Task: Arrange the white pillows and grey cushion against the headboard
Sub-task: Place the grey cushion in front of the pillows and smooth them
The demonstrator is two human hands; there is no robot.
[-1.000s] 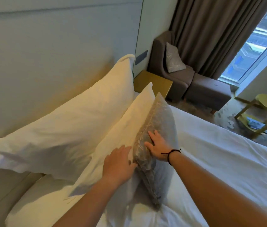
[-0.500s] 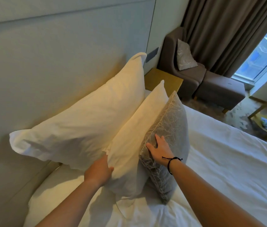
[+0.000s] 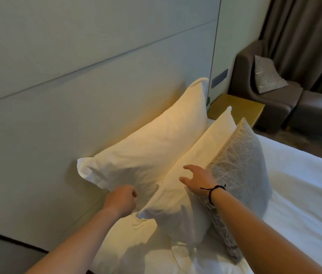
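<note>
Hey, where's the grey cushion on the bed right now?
In the head view the grey cushion stands on edge right of centre on the bed, leaning on the front white pillow, just beyond the right hand.

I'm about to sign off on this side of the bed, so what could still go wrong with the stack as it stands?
1. The grey cushion stands on edge, leaning on the front white pillow; the right hand hovers open by it, so it may tip onto the sheet.
2. The left hand, curled at the front pillow's near corner, could drag that pillow crooked.
3. The back white pillow leans tilted against the headboard and may slump.
</note>
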